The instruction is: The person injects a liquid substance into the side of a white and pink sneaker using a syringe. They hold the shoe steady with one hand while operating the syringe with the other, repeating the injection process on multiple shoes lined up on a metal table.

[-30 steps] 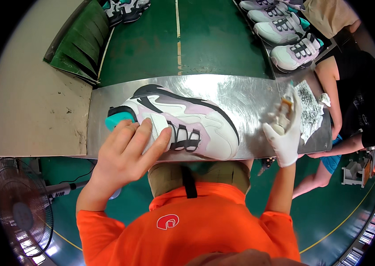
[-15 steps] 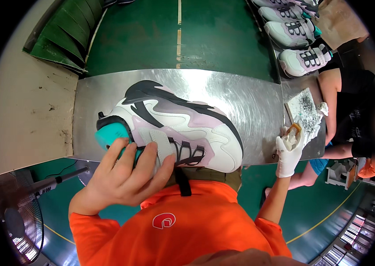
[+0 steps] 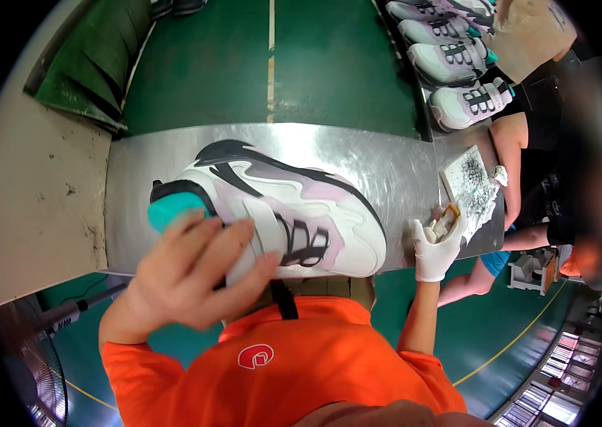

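A white, lilac and black sneaker point(image 3: 301, 206) lies on its side, toe to the right, with a teal lining or insert point(image 3: 176, 210) at its ankle opening. My bare left hand point(image 3: 190, 267) grips the near side of the shoe by its opening and strap, its fingers curled over the upper and a little blurred. To the right of the toe, my right hand point(image 3: 437, 252) in a white glove is closed around a crumpled pale wad with a yellow-brown edge point(image 3: 445, 222). What exactly that wad is cannot be made out.
The shoe rests on a metal tabletop point(image 3: 404, 192). A black-smudged white pad point(image 3: 473, 181) lies at right, beside another person's arm point(image 3: 508, 153). Several similar sneakers point(image 3: 450, 62) line the upper right. A beige panel point(image 3: 52, 192) bounds the left, with a green flap curtain point(image 3: 87, 71) above.
My right hand with the wad has moved left, nearer the toe. My left hand still holds the sneaker and has shifted slightly. The whole view has moved a little.
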